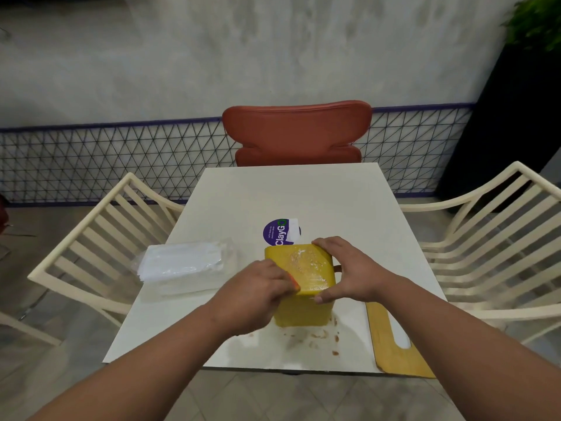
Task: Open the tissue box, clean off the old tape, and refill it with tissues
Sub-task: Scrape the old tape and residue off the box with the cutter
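Note:
A yellow tissue box (303, 311) stands on the white table (273, 196), its upward face smeared with whitish tape residue. My right hand (349, 268) grips the box's right side, fingers over the far corner and thumb at the near edge. My left hand (258, 287) rests fisted on the box's left top edge, pressing a small orange-tipped thing against the residue; what it is I cannot tell. Brown scraps of old tape (321, 334) lie on the table in front of the box. A clear plastic pack of white tissues (185, 265) lies to the left.
A yellow wooden lid with a slot (391, 338) lies at the table's near right corner. A purple round sticker (277, 233) with a white paper strip lies behind the box. Cream slatted chairs (100, 235) flank the table; a red chair (297, 132) stands opposite.

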`<action>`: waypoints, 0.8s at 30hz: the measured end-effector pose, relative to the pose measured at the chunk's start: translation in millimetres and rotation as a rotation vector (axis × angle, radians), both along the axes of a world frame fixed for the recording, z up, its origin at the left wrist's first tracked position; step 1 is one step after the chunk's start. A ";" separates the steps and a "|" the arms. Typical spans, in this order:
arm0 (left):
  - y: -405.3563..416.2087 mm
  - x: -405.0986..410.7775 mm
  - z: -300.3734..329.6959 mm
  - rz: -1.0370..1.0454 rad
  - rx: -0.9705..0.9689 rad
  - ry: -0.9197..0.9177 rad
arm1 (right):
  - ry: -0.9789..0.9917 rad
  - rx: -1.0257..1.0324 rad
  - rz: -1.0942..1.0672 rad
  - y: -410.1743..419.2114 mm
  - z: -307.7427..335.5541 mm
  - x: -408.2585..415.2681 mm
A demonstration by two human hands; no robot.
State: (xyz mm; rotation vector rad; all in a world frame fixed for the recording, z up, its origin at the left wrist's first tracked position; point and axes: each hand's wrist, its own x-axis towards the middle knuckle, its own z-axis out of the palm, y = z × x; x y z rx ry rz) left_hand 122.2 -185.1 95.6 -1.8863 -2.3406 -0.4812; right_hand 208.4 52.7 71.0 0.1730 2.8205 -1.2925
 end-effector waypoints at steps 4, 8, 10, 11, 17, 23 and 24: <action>14.8 -20.6 6.3 0.123 0.024 0.020 | 0.005 0.005 -0.014 -0.3 1.1 0.5; 29.8 -25.8 -1.5 0.278 -0.031 0.020 | 0.004 0.024 -0.007 -1.2 2.1 1.2; 28.3 -11.6 -5.8 0.191 -0.069 0.020 | 0.004 0.022 0.000 -2.3 1.7 1.9; 26.0 -2.1 -5.0 0.104 -0.073 0.020 | 0.008 0.018 0.005 -2.7 1.4 2.3; 26.6 -18.0 5.9 0.073 -0.029 0.073 | 0.021 0.032 -0.006 -2.0 0.5 4.2; 31.7 -3.2 -1.6 0.122 -0.062 0.042 | 0.025 0.053 0.013 -4.2 1.1 5.9; 31.3 5.2 -1.8 0.047 -0.080 0.039 | 0.030 0.057 0.017 -4.5 0.6 6.3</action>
